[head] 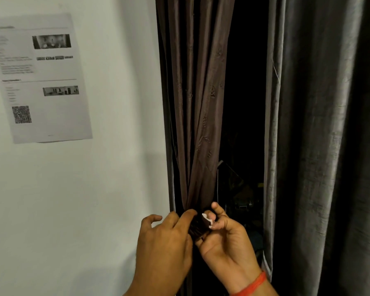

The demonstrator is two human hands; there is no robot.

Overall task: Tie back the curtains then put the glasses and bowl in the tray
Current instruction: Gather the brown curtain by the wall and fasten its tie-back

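Observation:
A brown curtain (198,99) hangs beside the white wall, gathered into a narrow bunch at its lower part. A dark tie-back band (198,226) wraps that bunch. My left hand (165,244) pinches the band and the gathered cloth from the left. My right hand (224,238) grips the band's end from the right, where a small white tag (207,219) shows between its fingers. A grey curtain (320,135) hangs loose on the right. No glasses, bowl or tray are in view.
A printed paper sheet (39,77) is stuck on the white wall (115,189) at the left. Between the two curtains lies a dark window opening (248,103) with dim reflections low down.

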